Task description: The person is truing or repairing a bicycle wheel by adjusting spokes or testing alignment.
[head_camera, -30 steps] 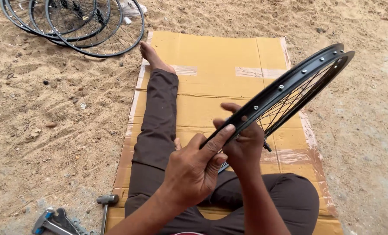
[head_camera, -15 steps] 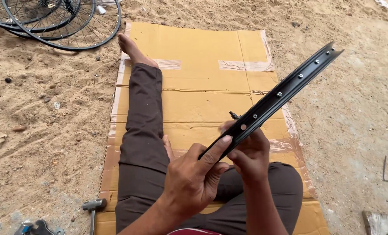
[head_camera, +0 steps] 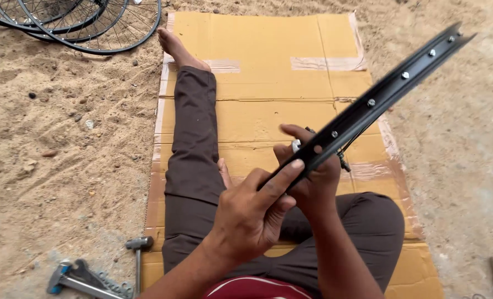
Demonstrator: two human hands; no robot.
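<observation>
I sit on a flattened cardboard sheet (head_camera: 268, 66) on sand, with my left leg stretched out. A black bicycle wheel rim (head_camera: 390, 91) with metal spoke nipples runs edge-on from my lap up to the upper right. My left hand (head_camera: 255, 213) grips its near end, forefinger laid along the rim. My right hand (head_camera: 310, 177) wraps the rim just behind it, fingers raised beside a small metal piece. The spokes are mostly hidden behind the rim.
Several spoked bicycle wheels (head_camera: 91, 22) lie on the sand at the upper left. A hammer (head_camera: 137, 254) and a blue-handled tool (head_camera: 72, 277) lie at the lower left beside the cardboard. Sand with small stones surrounds the sheet.
The rim has turned from showing its spokes to lying edge-on. My view has shifted, so the wheels on the sand sit further into the upper left corner. Both hands stay on the rim.
</observation>
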